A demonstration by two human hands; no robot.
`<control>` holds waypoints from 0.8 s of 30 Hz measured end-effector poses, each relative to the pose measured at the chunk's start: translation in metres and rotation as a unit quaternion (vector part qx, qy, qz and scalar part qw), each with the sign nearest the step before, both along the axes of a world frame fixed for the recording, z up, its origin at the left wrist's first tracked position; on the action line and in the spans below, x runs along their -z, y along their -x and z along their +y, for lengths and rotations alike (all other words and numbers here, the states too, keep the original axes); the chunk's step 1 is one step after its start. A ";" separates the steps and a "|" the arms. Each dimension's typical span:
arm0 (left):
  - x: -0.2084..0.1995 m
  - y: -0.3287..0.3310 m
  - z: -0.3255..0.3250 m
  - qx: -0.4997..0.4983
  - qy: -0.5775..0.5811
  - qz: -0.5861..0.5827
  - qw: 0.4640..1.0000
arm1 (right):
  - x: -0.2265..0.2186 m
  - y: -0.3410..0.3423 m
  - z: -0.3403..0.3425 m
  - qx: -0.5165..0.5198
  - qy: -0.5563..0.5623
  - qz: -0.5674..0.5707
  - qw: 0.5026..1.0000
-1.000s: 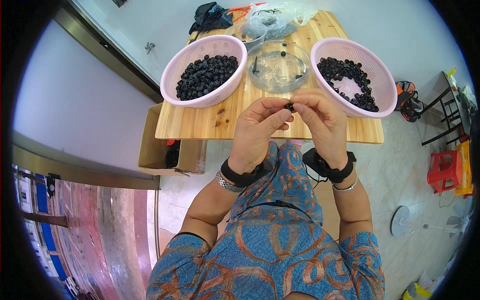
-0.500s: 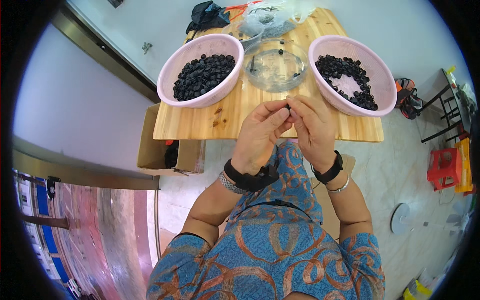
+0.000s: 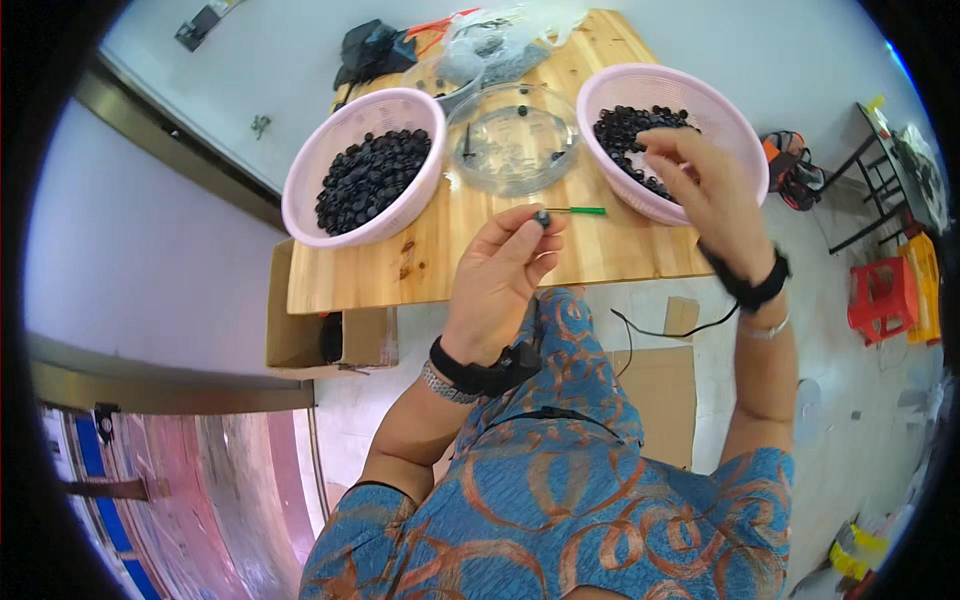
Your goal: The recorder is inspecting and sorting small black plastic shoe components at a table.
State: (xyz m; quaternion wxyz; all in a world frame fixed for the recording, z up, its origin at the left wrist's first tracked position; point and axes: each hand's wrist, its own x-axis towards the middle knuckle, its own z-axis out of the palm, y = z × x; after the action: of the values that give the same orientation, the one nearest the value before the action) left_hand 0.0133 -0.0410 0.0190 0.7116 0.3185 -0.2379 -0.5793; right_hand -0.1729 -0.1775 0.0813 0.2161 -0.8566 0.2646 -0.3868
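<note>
In front of the table edge, my left hand (image 3: 500,265) pinches a small black round part (image 3: 542,218) between thumb and fingertips. Just past those fingertips, a thin tool with a green handle (image 3: 588,210), like a small screwdriver, shows against the tabletop. My right hand (image 3: 708,190) is raised over the near side of the right pink basket (image 3: 735,110), thumb and forefinger apart, nothing visible between them. Black ring-like parts (image 3: 630,125) lie in that basket, partly hidden by the hand. The left pink basket (image 3: 300,200) holds a heap of small black parts (image 3: 370,175).
Between the baskets stands a clear round tray (image 3: 510,185) with a few black pieces. Behind it are another clear bowl (image 3: 465,95), a plastic bag (image 3: 510,40) and a black bag (image 3: 372,55). A cardboard box (image 3: 380,340) sits below the table's left side; a red stool (image 3: 882,300) stands right.
My right hand has left my left hand and moved right, over the right basket. My left hand keeps the small black part. The green-handled tool has come into sight.
</note>
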 end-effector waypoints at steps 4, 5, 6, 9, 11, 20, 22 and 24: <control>0.002 0.005 -0.001 -0.001 -0.015 0.007 1.000 | -0.004 0.028 -0.075 0.047 0.056 0.243 0.967; 0.003 0.003 0.000 0.002 -0.015 0.012 1.000 | 0.000 0.026 -0.088 0.011 0.052 0.313 0.948; 0.005 0.003 0.001 0.005 -0.014 0.017 1.000 | 0.004 0.025 -0.099 -0.024 0.046 0.381 0.923; 0.011 0.005 0.001 0.018 -0.030 0.015 0.999 | 0.021 0.009 -0.117 -0.007 -0.024 0.458 0.889; 0.012 0.006 0.002 0.026 -0.043 0.011 0.999 | 0.029 -0.005 -0.124 -0.028 -0.049 0.486 0.872; 0.016 0.003 0.002 0.044 -0.051 0.001 0.998 | 0.060 -0.025 -0.137 -0.056 -0.088 0.471 0.876; 0.016 0.004 0.000 0.045 -0.046 0.010 0.998 | 0.062 -0.024 -0.141 -0.071 -0.072 0.466 0.879; 0.013 0.006 -0.003 0.046 -0.046 0.009 0.998 | 0.058 -0.015 -0.147 -0.071 -0.050 0.429 0.899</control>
State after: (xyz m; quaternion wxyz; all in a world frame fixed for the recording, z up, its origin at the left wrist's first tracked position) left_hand 0.0077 -0.0441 0.0059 0.6707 0.3341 -0.2188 -0.6250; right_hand -0.1575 -0.3249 0.0230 0.1513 -0.9440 0.2894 0.0483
